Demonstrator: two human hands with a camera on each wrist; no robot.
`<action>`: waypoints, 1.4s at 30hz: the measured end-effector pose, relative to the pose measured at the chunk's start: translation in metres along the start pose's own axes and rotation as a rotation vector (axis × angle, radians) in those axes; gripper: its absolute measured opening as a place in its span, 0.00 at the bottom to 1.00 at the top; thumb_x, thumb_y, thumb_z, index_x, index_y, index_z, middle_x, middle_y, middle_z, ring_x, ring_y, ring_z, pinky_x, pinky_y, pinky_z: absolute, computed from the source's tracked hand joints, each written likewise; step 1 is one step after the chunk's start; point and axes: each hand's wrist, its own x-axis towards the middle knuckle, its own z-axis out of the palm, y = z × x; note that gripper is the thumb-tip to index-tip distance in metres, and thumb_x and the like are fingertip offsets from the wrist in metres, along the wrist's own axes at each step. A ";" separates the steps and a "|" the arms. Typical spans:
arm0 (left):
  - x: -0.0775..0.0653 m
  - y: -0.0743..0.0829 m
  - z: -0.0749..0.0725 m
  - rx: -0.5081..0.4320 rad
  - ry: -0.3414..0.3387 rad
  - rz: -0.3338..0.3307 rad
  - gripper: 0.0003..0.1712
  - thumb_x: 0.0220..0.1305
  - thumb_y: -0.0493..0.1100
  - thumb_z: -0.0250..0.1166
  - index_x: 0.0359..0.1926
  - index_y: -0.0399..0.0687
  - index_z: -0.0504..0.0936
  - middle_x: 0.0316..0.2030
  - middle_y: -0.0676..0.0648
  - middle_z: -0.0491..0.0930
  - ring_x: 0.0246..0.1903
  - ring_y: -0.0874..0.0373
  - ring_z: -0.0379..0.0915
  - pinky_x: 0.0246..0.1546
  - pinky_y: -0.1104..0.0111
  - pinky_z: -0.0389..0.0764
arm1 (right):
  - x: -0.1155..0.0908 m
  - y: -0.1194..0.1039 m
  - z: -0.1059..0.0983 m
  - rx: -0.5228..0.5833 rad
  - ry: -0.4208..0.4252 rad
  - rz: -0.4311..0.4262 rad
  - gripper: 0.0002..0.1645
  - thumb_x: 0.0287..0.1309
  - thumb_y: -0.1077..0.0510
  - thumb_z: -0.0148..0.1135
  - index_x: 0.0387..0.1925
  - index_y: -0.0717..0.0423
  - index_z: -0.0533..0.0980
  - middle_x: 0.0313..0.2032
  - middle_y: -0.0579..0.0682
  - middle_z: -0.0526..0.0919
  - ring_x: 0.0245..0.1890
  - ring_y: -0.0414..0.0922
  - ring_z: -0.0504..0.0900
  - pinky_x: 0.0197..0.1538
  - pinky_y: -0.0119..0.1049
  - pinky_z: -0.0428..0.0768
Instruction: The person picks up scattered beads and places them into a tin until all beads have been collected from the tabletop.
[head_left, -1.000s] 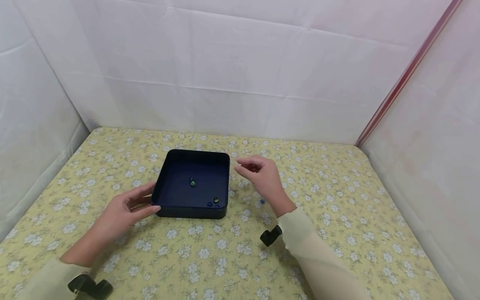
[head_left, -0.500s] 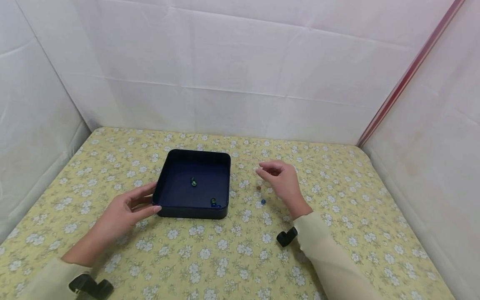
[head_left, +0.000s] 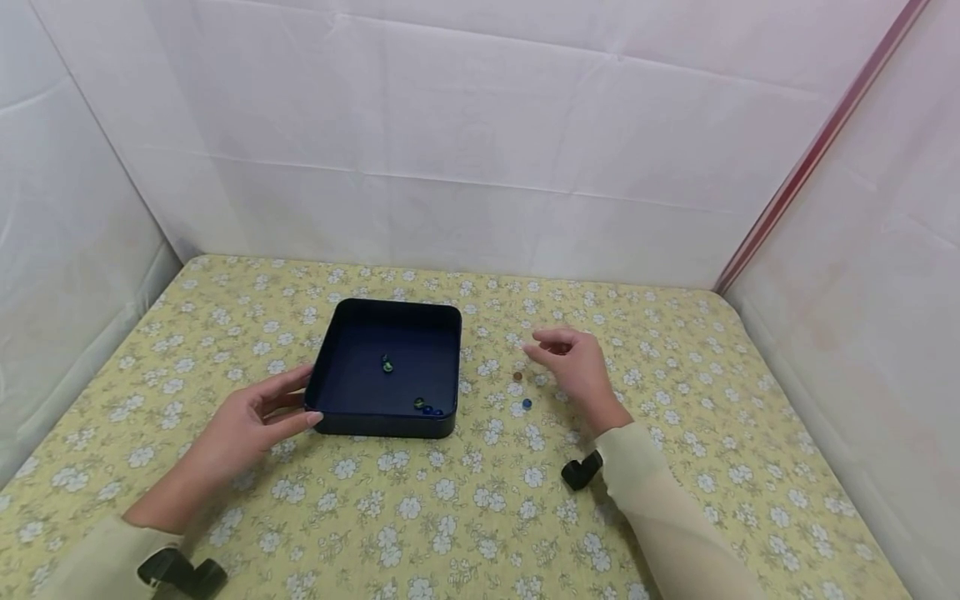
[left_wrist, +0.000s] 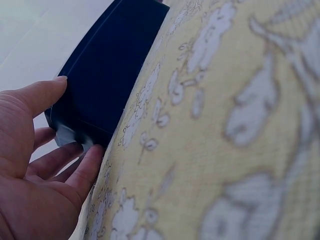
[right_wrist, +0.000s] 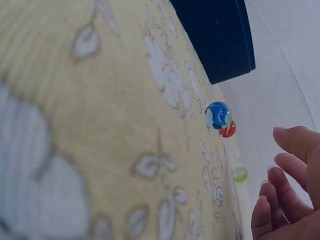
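Observation:
A dark navy square tray (head_left: pixel 384 423) sits on the table, with my left hand (head_left: pixel 238 427) gripping its near left corner. In the left wrist view, the thumb lies on one wall of the tray (left_wrist: pixel 112 60) and the fingers curl around the corner. Several glass marbles lie inside: a green one (head_left: pixel 387 367) near the middle, others by the near right corner. My right hand (head_left: pixel 577 365) hovers right of the tray, fingers loosely bent, holding nothing. Close by on the cloth are a blue swirled marble (right_wrist: pixel 218 115), a red-orange marble (right_wrist: pixel 229 129) and a yellow-green marble (right_wrist: pixel 240 174).
A yellow floral cloth (head_left: pixel 420 517) covers the table. White fabric walls (head_left: pixel 465 125) stand behind it and at both sides, with a red strip (head_left: pixel 817 150) at the right corner. Black camera mounts sit on both wrists.
My right hand has moved right, away from the tray's side, bringing the red-orange marble into view. A green marble near the tray's near right corner has rolled slightly left. My left hand stays put.

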 end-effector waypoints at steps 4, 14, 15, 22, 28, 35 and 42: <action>0.000 0.000 0.000 0.003 0.000 -0.002 0.42 0.71 0.53 0.67 0.80 0.55 0.60 0.75 0.38 0.65 0.53 0.86 0.68 0.49 0.79 0.81 | 0.000 0.000 -0.002 -0.035 -0.020 0.031 0.23 0.62 0.48 0.74 0.56 0.52 0.85 0.47 0.51 0.84 0.45 0.48 0.80 0.40 0.37 0.81; -0.001 0.000 0.000 -0.005 -0.006 0.000 0.42 0.72 0.52 0.67 0.80 0.53 0.59 0.75 0.38 0.65 0.54 0.86 0.68 0.49 0.79 0.81 | 0.004 0.002 -0.004 -0.186 -0.065 0.053 0.20 0.62 0.52 0.74 0.54 0.52 0.86 0.47 0.53 0.85 0.43 0.48 0.80 0.37 0.37 0.80; -0.001 0.000 0.000 -0.005 -0.006 -0.001 0.42 0.72 0.52 0.67 0.80 0.53 0.59 0.75 0.38 0.65 0.54 0.86 0.68 0.49 0.79 0.81 | 0.005 0.002 -0.004 -0.192 -0.066 0.057 0.19 0.62 0.52 0.74 0.53 0.52 0.86 0.47 0.53 0.85 0.43 0.48 0.80 0.37 0.37 0.81; 0.000 0.001 0.000 0.002 -0.003 -0.003 0.42 0.72 0.53 0.67 0.80 0.54 0.59 0.75 0.38 0.65 0.54 0.85 0.68 0.49 0.79 0.81 | 0.009 0.004 -0.004 -0.221 -0.084 0.091 0.18 0.61 0.53 0.74 0.52 0.52 0.87 0.47 0.52 0.85 0.45 0.48 0.81 0.40 0.38 0.83; 0.000 0.001 0.000 0.008 0.000 0.001 0.42 0.72 0.53 0.67 0.80 0.54 0.60 0.75 0.38 0.65 0.53 0.86 0.68 0.49 0.79 0.81 | 0.009 0.001 -0.004 -0.231 -0.099 0.103 0.18 0.62 0.53 0.74 0.52 0.53 0.86 0.49 0.53 0.86 0.47 0.49 0.83 0.43 0.41 0.84; 0.001 0.000 0.001 0.012 -0.001 -0.003 0.42 0.71 0.54 0.67 0.80 0.55 0.60 0.75 0.39 0.65 0.53 0.86 0.68 0.49 0.79 0.81 | 0.011 -0.001 -0.004 -0.250 -0.091 0.117 0.16 0.62 0.53 0.73 0.50 0.53 0.87 0.50 0.54 0.87 0.48 0.50 0.84 0.46 0.44 0.85; 0.000 0.001 0.000 0.013 0.002 0.000 0.42 0.71 0.53 0.67 0.80 0.54 0.60 0.75 0.38 0.66 0.53 0.86 0.68 0.49 0.79 0.81 | 0.013 0.000 -0.002 -0.262 -0.082 0.127 0.12 0.61 0.53 0.74 0.45 0.52 0.89 0.48 0.52 0.88 0.45 0.49 0.86 0.44 0.42 0.86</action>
